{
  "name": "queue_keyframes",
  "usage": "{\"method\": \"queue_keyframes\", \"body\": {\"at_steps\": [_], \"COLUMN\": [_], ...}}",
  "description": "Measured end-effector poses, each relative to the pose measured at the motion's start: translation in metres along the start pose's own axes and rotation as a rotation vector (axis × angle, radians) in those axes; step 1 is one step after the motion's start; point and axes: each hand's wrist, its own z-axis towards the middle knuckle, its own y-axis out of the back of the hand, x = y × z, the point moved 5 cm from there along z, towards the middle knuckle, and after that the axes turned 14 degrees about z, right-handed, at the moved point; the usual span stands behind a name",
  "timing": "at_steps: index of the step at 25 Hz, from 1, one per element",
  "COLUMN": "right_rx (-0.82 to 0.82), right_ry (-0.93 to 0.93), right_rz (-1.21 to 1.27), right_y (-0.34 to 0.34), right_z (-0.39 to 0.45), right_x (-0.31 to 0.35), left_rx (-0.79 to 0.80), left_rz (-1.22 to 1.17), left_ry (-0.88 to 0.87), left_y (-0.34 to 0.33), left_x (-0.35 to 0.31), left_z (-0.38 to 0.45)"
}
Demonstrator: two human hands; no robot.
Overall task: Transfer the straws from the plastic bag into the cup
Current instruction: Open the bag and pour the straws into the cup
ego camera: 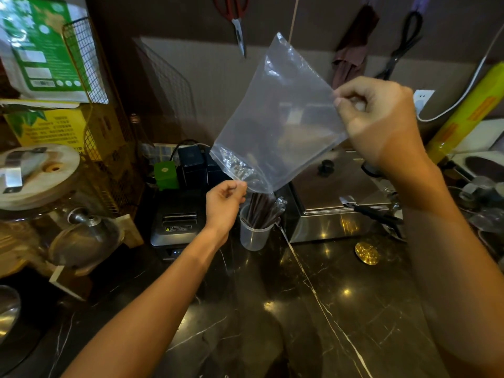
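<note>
Dark marble counter (pixel 313 309), veined white, ran beneath a brown wall crowded with gear: a receipt printer (pixel 176 225) at centre left, a steel warmer (pixel 335 203) with knobbed lid at centre right, a wire rack (pixel 90 85) of packets to the left, scissors (pixel 236 20) hung above. Item one, the cup (pixel 255 233): clear plastic, upright on the counter between printer and warmer. Item two, the straws (pixel 263 210): dark, bundled, standing slanted in the cup with their tops reaching up to the mouth of the bag; whether any tip remained inside the mouth could not be told. Item three, the bag (pixel 278 124): clear plastic, held upended and tilted over the cup, mouth down, its body showing no straws. Left hand (pixel 225 200): fingers curled, thumb and forefinger pinching the lower edge of the bag by the mouth, just above the cup. Right hand (pixel 379 118): raised high, fingers curled, pinching the bag's upper corner. Step in hand, by judgement: the close of the pour, with the load seemingly delivered and the bag about spent. Next move, by judgement: lift the bag straight up and away so its mouth cleared the straw tops without dragging them or tipping the light cup, then set the bag aside; a steadying touch on the cup might be wise.
</note>
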Motion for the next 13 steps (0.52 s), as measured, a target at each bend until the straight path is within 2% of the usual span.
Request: {"method": "queue_keyframes", "body": {"at_steps": [3,5,9,13], "right_rx": [-0.009,0.002,0.010,0.014], "right_ry": [-0.107,-0.181,-0.472,-0.654], "right_rz": [0.058,0.122,0.324,0.405], "right_y": [0.001,0.006,0.006,-0.003], "right_z": [-0.017,-0.035,-0.093,-0.164], "right_x": [-0.024,-0.043,-0.088,-0.124], "left_rx": [0.046,0.074,0.139,0.076], "left_rz": [-0.039,-0.155,-0.371,-0.195], "left_ry": [0.031,0.070,0.216,0.159], "left_y": [-0.005,-0.007,-0.008,0.003], "left_x": [0.018,0.030,0.053,0.080], "left_z": [-0.011,-0.018,-0.038,-0.060]}}
